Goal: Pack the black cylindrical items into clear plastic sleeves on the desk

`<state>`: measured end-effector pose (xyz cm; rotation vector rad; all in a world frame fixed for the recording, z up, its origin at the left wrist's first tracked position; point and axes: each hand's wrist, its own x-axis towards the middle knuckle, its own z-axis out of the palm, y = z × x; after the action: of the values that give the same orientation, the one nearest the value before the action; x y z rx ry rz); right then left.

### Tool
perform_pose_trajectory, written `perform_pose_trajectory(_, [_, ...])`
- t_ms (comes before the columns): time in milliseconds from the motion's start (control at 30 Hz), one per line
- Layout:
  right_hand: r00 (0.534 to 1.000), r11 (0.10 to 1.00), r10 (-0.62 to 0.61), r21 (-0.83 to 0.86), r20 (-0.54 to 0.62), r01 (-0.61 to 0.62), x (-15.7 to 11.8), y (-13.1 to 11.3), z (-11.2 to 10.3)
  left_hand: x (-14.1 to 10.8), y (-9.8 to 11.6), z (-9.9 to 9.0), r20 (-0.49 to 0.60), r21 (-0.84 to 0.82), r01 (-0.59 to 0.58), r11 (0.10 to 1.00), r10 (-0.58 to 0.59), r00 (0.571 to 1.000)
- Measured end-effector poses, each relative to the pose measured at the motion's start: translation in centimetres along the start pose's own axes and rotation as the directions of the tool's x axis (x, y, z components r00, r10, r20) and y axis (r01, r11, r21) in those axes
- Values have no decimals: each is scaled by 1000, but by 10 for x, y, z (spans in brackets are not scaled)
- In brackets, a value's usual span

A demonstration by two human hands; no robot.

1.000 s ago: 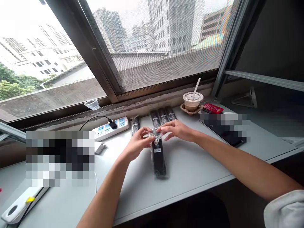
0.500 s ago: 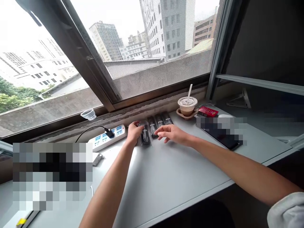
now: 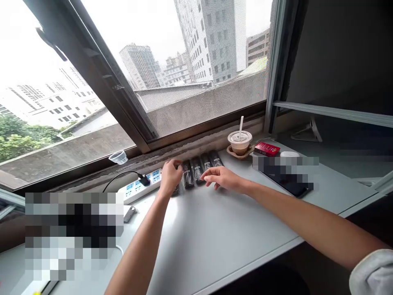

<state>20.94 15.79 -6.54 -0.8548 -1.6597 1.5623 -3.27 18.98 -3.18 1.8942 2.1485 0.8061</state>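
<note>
Several slim black items in clear plastic bags, such as this bagged black item (image 3: 188,175), lie side by side in a row near the window sill. My left hand (image 3: 172,176) is at the left end of the row, its fingers bent over the leftmost bagged item (image 3: 176,190), which it mostly hides. My right hand (image 3: 223,178) hovers over the front of the row, fingers loosely curved and apart, with nothing in it. What is inside the bags is too small to make out.
Left of the row lies a white power strip (image 3: 153,180) with a black plug. A lidded drink cup (image 3: 240,141) stands in a cardboard holder, beside a red box (image 3: 267,148) and a dark phone or tablet (image 3: 285,178). A clear plastic cup (image 3: 118,157) rests by the window.
My left hand has shifted slightly left and down, and the second bagged item now lies straighter in line with the others. My right hand stays nearly in place. The view has tilted a little.
</note>
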Motion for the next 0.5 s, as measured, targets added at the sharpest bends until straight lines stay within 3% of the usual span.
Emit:
perform_pose_trajectory(67, [1000,1000,-8,-5,4,9,0,1,0,-17,-7,-14,-13,110,33,993,-32,999])
perform_pose_trajectory(167, [1000,1000,-11,-18,13,11,0,4,2,-44,-19,-20,43,263,134,955,-150,988])
perform_pose_trajectory(300, [1000,1000,-14,-24,23,15,0,6,3,-61,-29,-22,53,303,141,943,-164,985])
perform_pose_trajectory(433, [1000,999,10,52,18,-11,-1,5,2,-58,-32,-44,-96,223,119,967,-100,990])
perform_pose_trajectory(500, [998,988,59,143,18,-61,0,6,1,-58,-32,-60,-232,64,7,998,8,973])
